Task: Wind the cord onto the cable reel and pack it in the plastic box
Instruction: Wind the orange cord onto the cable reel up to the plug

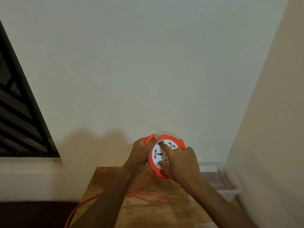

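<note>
I hold an orange cable reel (172, 140) with a white socket face up in front of me, above the wooden table (164, 213). My left hand (141, 155) grips its left rim and orange handle. My right hand (182, 163) lies on the white face, index finger pressed near the upper edge and thumb low on the disc. A loose orange cord (148, 197) hangs from the reel, loops on the tabletop and trails off the table's left edge. The clear plastic box (228, 191) stands on the table at the right, against the wall.
A pale wall rises straight ahead and another closes in on the right. A dark window grille (18, 116) with a sill is at the left. The box has an orange latch (230, 180). The floor at the lower left is dark.
</note>
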{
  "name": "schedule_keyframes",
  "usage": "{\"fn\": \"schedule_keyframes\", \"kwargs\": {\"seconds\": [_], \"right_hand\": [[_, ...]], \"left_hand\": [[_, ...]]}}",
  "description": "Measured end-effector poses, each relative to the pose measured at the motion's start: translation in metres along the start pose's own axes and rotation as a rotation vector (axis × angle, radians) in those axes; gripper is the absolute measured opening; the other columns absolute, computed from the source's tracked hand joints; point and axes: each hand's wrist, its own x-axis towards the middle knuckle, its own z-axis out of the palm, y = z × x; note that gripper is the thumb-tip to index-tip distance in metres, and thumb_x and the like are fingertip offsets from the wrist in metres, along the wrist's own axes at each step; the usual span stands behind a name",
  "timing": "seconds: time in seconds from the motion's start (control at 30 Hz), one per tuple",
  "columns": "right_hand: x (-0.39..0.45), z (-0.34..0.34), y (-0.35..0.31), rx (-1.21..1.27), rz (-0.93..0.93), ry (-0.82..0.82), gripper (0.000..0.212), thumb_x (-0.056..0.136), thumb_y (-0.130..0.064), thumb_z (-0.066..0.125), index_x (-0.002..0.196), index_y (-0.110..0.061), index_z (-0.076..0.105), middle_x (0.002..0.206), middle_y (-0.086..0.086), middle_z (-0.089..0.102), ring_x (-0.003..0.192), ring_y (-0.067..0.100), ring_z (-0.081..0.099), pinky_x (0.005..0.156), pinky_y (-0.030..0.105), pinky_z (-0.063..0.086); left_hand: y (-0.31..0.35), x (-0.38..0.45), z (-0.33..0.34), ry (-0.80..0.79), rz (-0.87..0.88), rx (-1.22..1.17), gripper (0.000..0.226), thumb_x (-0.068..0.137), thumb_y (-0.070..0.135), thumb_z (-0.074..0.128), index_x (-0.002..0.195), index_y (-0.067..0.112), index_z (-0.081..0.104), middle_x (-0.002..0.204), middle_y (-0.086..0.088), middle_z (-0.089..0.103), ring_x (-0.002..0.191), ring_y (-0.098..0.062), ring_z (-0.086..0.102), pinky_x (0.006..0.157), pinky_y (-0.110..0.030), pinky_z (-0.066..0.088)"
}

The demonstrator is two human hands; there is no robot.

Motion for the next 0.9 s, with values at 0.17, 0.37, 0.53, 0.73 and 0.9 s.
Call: {"fn": "schedule_keyframes", "kwargs": {"seconds": [0.17,0.37,0.53,0.73,0.9], "right_hand": [[-0.004,0.004,0.005,0.234,0.162,0.013,0.073,0.079,-0.068,0.053,0.143,-0.039,0.033,0.13,-0.003,0.063,0.107,0.022,0.063,0.093,0.037,0.048],[-0.008,0.007,0.001,0.469,0.378,0.029,0.072,0.08,-0.066,0.056,0.138,-0.028,0.037,0.125,0.001,0.065,0.103,0.024,0.065,0.082,0.035,0.054],[-0.006,0.003,-0.003,0.506,0.413,0.013,0.07,0.087,-0.062,0.05,0.14,-0.02,0.033,0.126,0.004,0.063,0.103,0.025,0.066,0.08,0.034,0.056],[-0.003,-0.027,0.01,0.215,0.09,0.18,0.041,0.085,-0.036,0.061,0.123,-0.02,0.058,0.092,0.003,0.074,0.074,0.023,0.069,0.065,0.034,0.056],[-0.002,-0.034,0.007,-0.036,-0.238,-0.029,0.042,0.077,-0.017,0.073,0.117,-0.027,0.064,0.139,0.015,0.048,0.116,0.037,0.052,0.084,0.045,0.052]], "left_hand": [[-0.001,-0.005,0.012,0.09,0.101,0.087,0.024,0.097,0.044,0.065,0.092,0.023,0.074,0.071,0.012,0.079,0.065,-0.007,0.077,0.053,-0.013,0.055],[-0.003,-0.01,0.028,0.143,0.262,0.146,0.038,0.093,0.042,0.071,0.075,0.009,0.073,0.07,-0.006,0.076,0.059,-0.005,0.068,0.055,-0.015,0.054],[0.003,-0.007,0.029,0.092,0.284,0.164,0.037,0.091,0.048,0.072,0.089,0.012,0.078,0.084,-0.006,0.08,0.078,-0.017,0.077,0.068,-0.028,0.063],[0.012,-0.001,0.015,0.061,0.06,-0.148,0.026,0.098,0.043,0.065,0.093,0.023,0.081,0.093,-0.009,0.083,0.082,-0.028,0.081,0.067,-0.037,0.066],[0.018,0.001,0.005,0.029,0.05,-0.081,0.032,0.097,0.048,0.063,0.106,0.02,0.077,0.096,-0.004,0.084,0.084,-0.027,0.081,0.07,-0.037,0.066]]}}
